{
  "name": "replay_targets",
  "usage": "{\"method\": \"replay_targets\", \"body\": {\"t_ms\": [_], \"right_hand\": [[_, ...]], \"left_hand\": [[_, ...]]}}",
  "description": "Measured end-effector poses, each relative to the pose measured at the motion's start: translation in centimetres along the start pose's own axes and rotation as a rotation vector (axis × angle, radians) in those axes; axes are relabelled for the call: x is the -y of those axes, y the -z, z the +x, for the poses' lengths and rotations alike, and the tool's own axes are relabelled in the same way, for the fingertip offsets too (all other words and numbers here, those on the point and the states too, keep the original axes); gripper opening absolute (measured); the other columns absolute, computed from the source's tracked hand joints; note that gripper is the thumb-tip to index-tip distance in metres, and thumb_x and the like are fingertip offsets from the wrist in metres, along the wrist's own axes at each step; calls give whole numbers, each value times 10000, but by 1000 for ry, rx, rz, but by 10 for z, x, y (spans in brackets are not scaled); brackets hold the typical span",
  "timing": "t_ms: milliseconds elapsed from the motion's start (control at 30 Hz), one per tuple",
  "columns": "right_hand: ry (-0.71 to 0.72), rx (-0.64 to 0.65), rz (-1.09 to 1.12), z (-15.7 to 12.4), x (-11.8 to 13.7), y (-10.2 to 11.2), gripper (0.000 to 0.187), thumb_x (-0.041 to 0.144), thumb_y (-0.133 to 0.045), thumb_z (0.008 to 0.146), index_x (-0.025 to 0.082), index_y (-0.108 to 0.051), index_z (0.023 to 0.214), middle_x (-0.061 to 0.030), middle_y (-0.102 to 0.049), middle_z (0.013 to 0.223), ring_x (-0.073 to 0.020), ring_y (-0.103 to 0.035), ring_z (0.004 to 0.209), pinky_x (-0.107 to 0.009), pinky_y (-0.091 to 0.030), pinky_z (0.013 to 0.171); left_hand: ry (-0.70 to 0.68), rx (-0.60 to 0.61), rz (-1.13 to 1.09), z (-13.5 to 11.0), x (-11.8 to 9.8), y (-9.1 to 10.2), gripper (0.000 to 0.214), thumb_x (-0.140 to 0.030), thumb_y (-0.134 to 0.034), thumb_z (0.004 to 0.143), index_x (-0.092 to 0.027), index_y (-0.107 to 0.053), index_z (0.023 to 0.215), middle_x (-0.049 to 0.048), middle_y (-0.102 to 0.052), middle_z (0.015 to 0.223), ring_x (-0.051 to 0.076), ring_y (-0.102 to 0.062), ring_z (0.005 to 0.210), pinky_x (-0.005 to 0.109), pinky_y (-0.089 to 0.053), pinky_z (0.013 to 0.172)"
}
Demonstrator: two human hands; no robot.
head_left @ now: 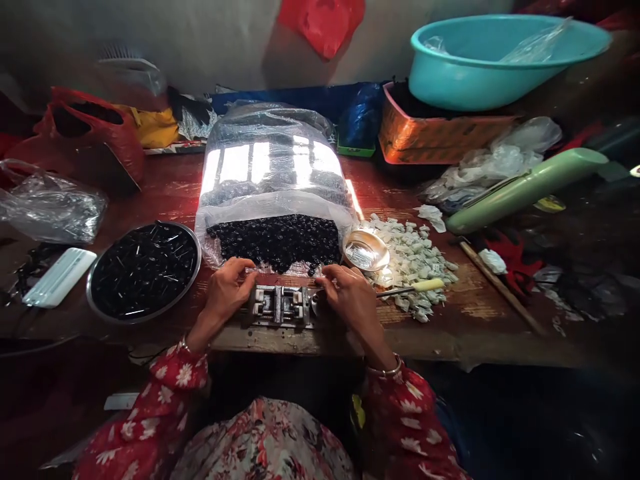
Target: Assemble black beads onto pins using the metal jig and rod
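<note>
My left hand (229,288) is at the left end of a small metal jig (281,307), its thumb and bent index finger drawn together. At the jig's right end my right hand (349,293) is closed in a pinch. Whatever either hand holds is too small to make out. Just behind them a clear plastic bag (280,202) lies with its mouth toward me, spilling small black pieces (275,240). Beside my right hand are a round pale-rimmed dish (367,251) and a tool with a yellow handle (428,285), both against a pile of small whitish pieces (417,257).
A round metal tray (199,257) of black parts stands at left, near a white power bank-like block (60,277). A green tube (530,189) and a wooden stick (500,287) lie at right. A turquoise basin (475,83) sits on an orange basket (440,139) behind.
</note>
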State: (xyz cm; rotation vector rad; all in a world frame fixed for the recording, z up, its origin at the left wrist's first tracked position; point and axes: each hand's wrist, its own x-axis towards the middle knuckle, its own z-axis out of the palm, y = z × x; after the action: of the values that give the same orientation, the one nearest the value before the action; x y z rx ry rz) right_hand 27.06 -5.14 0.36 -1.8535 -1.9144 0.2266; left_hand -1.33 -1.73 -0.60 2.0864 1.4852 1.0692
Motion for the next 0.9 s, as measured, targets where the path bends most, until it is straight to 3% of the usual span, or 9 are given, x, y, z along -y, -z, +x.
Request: {"method": "replay_targets", "body": {"t_ms": [133, 233, 467, 633, 733, 900], "right_hand": [[-182, 331, -153, 30, 0, -5, 130, 393, -731, 944, 274, -781, 926, -50, -792, 887, -238, -687, 833, -314, -330, 632], [-203, 413, -154, 39, 4, -8, 128, 386, -739, 926, 268, -782, 904, -50, -803, 916, -235, -706, 857, -311, -313, 632], [-124, 280, -74, 27, -3, -12, 153, 325, -625, 996, 240, -747, 959, -54, -787, 899, -227, -703, 839, -317, -370, 693], [-1, 104, 145, 8, -1, -7, 97, 273, -584, 1008, 231, -664, 972, -49, -739, 912, -227, -673, 845, -322, -441, 768], [149, 23, 246, -6, 9, -2, 67, 240, -586, 1008, 236, -644, 973, -64, -721, 975, -247, -647, 941, -351, -472, 856], [244, 64, 271, -23, 27, -9, 28, 224, -648, 1006, 236, -673, 998, -61, -713, 1009, -249, -608, 975, -365, -473, 860]], "left_hand": [[10, 84, 211, 29, 12, -17, 187, -175, -708, 900, -215, -738, 1080, 42, -726, 1015, 191, -685, 845, 288, -502, 734], [22, 121, 272, 39, 19, -25, 179, -178, -713, 898, -221, -751, 1068, 48, -733, 1033, 202, -698, 840, 289, -505, 715], [-75, 85, 216, 36, 29, -23, 96, -192, -661, 925, -195, -733, 989, 67, -753, 1038, 210, -720, 908, 294, -542, 768], [-136, 38, 115, 29, 17, -12, 85, -195, -646, 922, -185, -709, 979, 55, -759, 971, 193, -713, 866, 293, -548, 778], [-171, 76, 13, 15, 2, -2, 104, -186, -624, 925, -194, -698, 997, 40, -743, 956, 166, -696, 826, 277, -548, 753], [-255, 221, -14, -17, -14, 7, 166, -159, -593, 954, -212, -715, 1054, 46, -738, 1034, 161, -721, 907, 266, -561, 797]]}}
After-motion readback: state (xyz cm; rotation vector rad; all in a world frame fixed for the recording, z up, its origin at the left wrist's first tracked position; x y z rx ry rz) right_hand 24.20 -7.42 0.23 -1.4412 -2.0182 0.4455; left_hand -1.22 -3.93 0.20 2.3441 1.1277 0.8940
